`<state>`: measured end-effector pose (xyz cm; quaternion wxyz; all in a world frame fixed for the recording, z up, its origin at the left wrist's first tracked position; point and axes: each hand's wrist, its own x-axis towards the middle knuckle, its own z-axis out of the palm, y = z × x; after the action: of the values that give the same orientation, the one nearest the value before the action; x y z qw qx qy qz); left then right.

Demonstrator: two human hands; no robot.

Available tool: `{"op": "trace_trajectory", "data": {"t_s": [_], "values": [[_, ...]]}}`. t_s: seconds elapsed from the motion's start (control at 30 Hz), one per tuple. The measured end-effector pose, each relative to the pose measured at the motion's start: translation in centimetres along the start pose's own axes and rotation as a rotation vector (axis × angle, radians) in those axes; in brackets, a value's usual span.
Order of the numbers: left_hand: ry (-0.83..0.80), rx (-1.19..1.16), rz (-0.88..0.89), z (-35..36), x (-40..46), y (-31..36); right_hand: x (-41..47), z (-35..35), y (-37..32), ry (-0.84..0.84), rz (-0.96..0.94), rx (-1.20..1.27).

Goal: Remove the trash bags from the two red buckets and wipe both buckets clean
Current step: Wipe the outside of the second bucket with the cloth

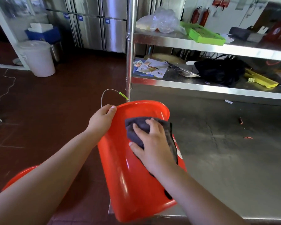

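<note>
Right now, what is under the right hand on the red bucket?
A dark grey cloth lies under the right hand, pressed on the outer wall of the red bucket. The wall beneath the cloth is covered.

Red bucket (131, 176): glossy smooth plastic, thin wire handle (107, 93). Wiping cloth (136, 129): dark grey, soft matt fabric. Steel table (225, 151): brushed metal, scuffed. Shelf rack (201, 46): shiny stainless steel. Floor (55, 103): matt reddish-brown tile.
</note>
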<state>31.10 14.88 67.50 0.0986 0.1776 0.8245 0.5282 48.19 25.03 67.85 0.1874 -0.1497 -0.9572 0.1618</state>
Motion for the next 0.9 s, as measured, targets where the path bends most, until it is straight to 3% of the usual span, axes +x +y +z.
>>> {"op": "trace_trajectory", "data": {"t_s": [0.17,0.3,0.5,0.67,0.77,0.9], "values": [[-0.052,0.278,0.066,3.1,1.0,3.5,-3.3,1.1,-2.6,-0.056,-0.152,-0.355],[-0.016,0.390,0.115,4.1,0.9,4.3,-3.4,0.0,-0.7,-0.059,-0.193,-0.152],[0.000,0.299,0.115,3.5,0.9,2.9,-2.3,-2.2,4.5,0.047,0.168,0.322],[-0.051,-0.086,-0.001,1.3,0.3,0.1,-2.3,-2.2,8.2,0.112,0.518,0.502],[-0.097,-0.076,0.023,-0.4,-0.4,-1.5,-2.9,-1.9,8.9,0.064,0.703,0.627],[-0.056,-0.037,0.004,-1.8,-0.9,-2.7,-3.4,-1.7,7.5,0.054,0.692,0.623]]}}
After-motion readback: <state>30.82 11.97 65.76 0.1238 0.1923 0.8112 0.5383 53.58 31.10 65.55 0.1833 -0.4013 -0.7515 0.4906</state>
